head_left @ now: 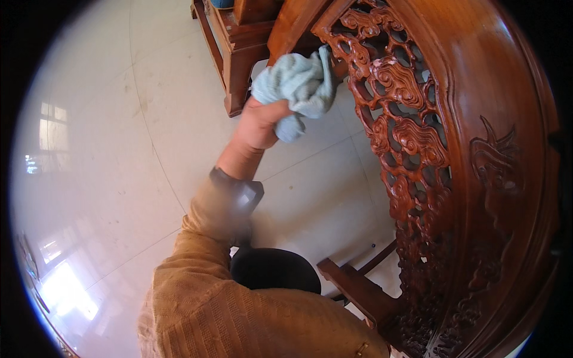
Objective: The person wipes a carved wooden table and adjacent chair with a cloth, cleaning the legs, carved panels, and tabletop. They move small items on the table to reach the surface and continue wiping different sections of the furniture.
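Note:
My left hand (261, 124) is closed around a bunched, pale blue-green cloth (296, 83). Folds of the cloth spill past my fingers and hide most of them. At its right end the cloth meets the upper left edge of a carved, openwork wooden panel (412, 134); whether it presses on the wood I cannot tell. The panel is glossy reddish brown with cloud-like scrolls, set within a broad curved wooden frame (471, 77). A dark-banded watch (239, 194) sits on my left wrist, below a brown sleeve. My right hand is out of sight.
Another piece of wooden furniture (239, 45) with a square leg stands at the top, beyond the cloth. A wooden rail end (343, 277) juts out low beside my body. Pale glossy floor tiles (101, 179) spread to the left, reflecting window light.

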The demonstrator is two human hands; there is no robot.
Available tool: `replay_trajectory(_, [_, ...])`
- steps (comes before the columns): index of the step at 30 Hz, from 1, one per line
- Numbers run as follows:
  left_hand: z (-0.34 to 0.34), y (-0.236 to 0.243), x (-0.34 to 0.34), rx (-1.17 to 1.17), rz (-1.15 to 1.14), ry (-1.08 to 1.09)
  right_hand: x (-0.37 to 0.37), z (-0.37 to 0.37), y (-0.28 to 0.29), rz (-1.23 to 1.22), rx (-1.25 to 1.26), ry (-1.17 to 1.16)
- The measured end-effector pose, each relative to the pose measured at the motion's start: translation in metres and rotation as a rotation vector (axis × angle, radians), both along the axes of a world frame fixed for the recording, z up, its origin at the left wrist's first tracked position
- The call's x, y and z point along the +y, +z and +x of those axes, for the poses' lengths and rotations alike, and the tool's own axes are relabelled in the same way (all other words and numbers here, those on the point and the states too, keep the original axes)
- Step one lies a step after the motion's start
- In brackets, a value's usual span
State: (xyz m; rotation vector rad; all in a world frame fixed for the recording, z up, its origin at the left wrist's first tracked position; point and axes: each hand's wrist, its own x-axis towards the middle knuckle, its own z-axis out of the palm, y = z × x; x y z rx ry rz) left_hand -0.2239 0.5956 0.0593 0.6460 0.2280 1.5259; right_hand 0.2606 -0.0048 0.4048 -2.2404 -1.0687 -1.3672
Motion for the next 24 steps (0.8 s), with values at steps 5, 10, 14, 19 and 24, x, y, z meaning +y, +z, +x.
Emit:
replay_trajectory(5, [0.082, -0.041, 0.037, 2.007, 0.479, 0.097, -0.016, 0.007, 0.003, -0.009, -0.037, -0.030])
replay_trajectory(10, [0.096, -0.077, 0.084, 2.539, 0.773, 0.768, -0.028, 0.015, 0.007, -0.024, -0.088, -0.071])
replay_trajectory(14, [0.090, -0.093, 0.115, 3.377, 0.921, 0.145, -0.032, 0.025, 0.009, -0.046, -0.129, -0.098])
replay_trajectory(19, [0.094, -0.149, 0.126, 3.180, 0.864, -0.415, -0.066, 0.050, 0.019, -0.071, -0.213, -0.158])
replay_trajectory(24, [0.098, -0.226, 0.120, 2.962, 0.690, -0.544, -0.129, 0.094, 0.034, -0.115, -0.374, -0.273])
